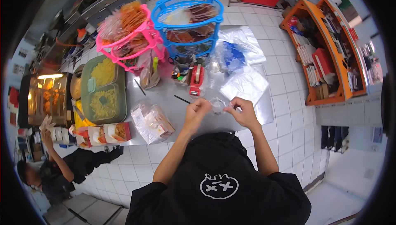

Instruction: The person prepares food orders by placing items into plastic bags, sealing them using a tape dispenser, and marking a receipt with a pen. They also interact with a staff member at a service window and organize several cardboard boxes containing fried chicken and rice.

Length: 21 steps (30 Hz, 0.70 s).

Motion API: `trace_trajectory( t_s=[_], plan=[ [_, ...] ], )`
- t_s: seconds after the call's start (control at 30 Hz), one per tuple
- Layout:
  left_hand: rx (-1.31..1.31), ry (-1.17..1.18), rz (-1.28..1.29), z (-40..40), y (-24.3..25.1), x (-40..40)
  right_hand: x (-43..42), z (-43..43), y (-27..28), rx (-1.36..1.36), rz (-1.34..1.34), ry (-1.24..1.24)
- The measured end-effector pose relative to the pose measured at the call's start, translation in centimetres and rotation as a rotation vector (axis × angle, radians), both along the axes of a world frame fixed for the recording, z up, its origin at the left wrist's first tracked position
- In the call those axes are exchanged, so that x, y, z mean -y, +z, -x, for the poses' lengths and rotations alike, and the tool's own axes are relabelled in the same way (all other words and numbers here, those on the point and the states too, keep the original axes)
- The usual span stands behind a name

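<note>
My left hand and my right hand pinch opposite sides of a small clear plastic bag above the steel table. The bag looks rounded, and its contents cannot be made out. Just beyond my left hand stands a red tape dispenser, with a black stick lying near it. White plastic bags lie in a flat stack past my right hand. To the left of my left hand sits a clear plastic bag with small printed boxes inside.
A blue tiered basket and a pink basket hold packets at the back. Left are a green container of yellow rice, boxes of fried food and a lit display warmer. A gloved co-worker stands at the left.
</note>
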State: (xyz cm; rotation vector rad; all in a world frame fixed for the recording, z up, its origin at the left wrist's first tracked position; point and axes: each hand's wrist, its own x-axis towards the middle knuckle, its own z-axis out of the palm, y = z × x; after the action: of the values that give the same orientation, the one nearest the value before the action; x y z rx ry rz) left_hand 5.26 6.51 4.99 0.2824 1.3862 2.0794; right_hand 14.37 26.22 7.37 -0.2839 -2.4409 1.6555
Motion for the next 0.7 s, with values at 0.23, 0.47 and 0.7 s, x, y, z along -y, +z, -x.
trace_trajectory(
  t_s=[0.23,0.47,0.7],
  plan=[
    [-0.721,-0.056,0.185,-1.0,2.4,3.9,6.2,3.2,-0.7,0.06,0.316,0.23],
    [-0.686,0.13,0.481,-1.7,0.5,5.9,7.9,5.8,0.9,0.009,0.042,0.422],
    [-0.575,0.188,0.475,-0.4,0.5,10.2,6.0,19.7,-1.7,0.124,-0.001,0.649]
  ],
)
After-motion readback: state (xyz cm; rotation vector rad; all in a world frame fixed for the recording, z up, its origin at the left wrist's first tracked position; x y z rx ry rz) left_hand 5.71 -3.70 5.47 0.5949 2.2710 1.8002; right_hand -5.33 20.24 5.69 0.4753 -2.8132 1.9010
